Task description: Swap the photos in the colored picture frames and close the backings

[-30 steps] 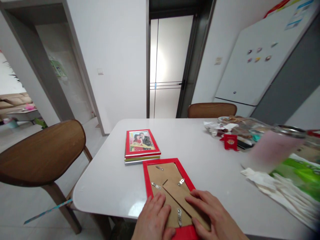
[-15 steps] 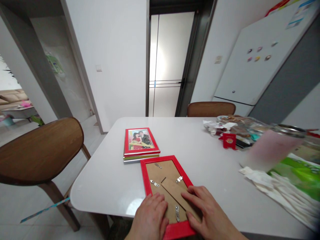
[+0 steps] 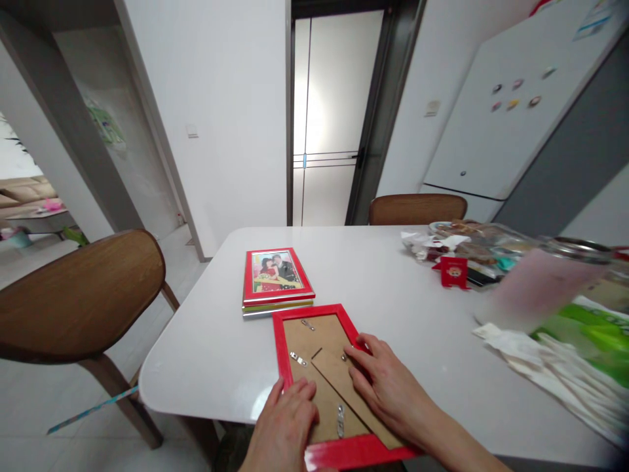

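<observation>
Both hands on a face-down red picture frame

The red picture frame [image 3: 361, 450] lies back side up on the white tabletop [image 3: 211, 354], close to the near edge. Its brown backing board [image 3: 322, 334] sits inside the border, with a long stand leg [image 3: 339, 379] lying flat against it. Small metal clips show at the top [image 3: 308, 324], left [image 3: 298, 358] and bottom [image 3: 341, 421] of the board.

The left hand [image 3: 285, 426] rests over the frame's left border, fingers side by side and reaching onto the board; its thumb is too hidden to tell whether the grip is clamped. The right hand [image 3: 386, 387] lies over the right side, fingertips slightly apart at the partly covered right clip; whether that grip is closed on anything cannot be told.

Just beyond the frame is a stack of frames, the top one a red photo frame [image 3: 278, 272] showing a picture of two people. Whether stack and frame touch is unclear.

Off to the right stand a pink tumbler [image 3: 545, 288] and a small red card [image 3: 453, 271], with white cloth [image 3: 545, 367] and a green plastic packet [image 3: 594, 337] nearer. Wooden chairs [image 3: 83, 295] flank the tabletop.
</observation>
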{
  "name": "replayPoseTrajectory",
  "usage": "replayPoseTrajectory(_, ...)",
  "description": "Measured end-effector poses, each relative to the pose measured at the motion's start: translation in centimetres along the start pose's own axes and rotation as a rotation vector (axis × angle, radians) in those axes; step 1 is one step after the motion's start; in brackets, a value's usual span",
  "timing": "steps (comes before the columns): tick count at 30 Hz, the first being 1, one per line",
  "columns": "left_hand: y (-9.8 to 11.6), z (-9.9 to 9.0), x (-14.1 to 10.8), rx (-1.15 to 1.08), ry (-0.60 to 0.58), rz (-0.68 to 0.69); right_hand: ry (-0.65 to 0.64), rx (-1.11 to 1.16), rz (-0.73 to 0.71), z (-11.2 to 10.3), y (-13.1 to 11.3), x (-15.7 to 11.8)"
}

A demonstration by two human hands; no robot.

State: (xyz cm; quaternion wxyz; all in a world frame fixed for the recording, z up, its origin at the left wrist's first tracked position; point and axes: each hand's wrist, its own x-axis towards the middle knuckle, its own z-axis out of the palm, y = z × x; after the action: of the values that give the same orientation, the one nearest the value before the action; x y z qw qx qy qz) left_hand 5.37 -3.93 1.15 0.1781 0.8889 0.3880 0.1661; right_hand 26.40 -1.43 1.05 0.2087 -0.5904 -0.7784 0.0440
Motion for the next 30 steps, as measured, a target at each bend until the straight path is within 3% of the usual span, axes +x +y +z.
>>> replayPoseTrajectory(11, 0.6, -0.4, -0.4, -0.04, -0.042, -0.081, -0.004, 0.043, -0.033, -0.6, 0.1, -0.6)
replayPoseTrajectory(14, 0.8, -0.7, -0.4, -0.052, -0.041, -0.106, -0.033, 0.06, -0.168, -1.6, -1.1, -1.5)
replayPoseTrajectory(17, 1.0, -0.7, -0.4, -0.063, -0.047, -0.12, -0.165, 0.139, -0.337, -2.5, -2.8, -2.6)
replayPoseTrajectory(19, 1.0, -0.6, -0.5, -0.065, -0.051, -0.125, -0.233, 0.165, -0.377, -2.8, -3.6, -3.0)
replayPoseTrajectory(27, 0.7, -0.7, -0.5, -0.085, -0.065, -0.127, -0.275, 0.185, -0.358, -3.2, -3.8, -3.1)
replayPoseTrajectory(30, 0.5, -0.6, -0.5, -0.097, -0.081, -0.117, -0.237, 0.24, -0.33, -3.0, -4.0, -2.5)
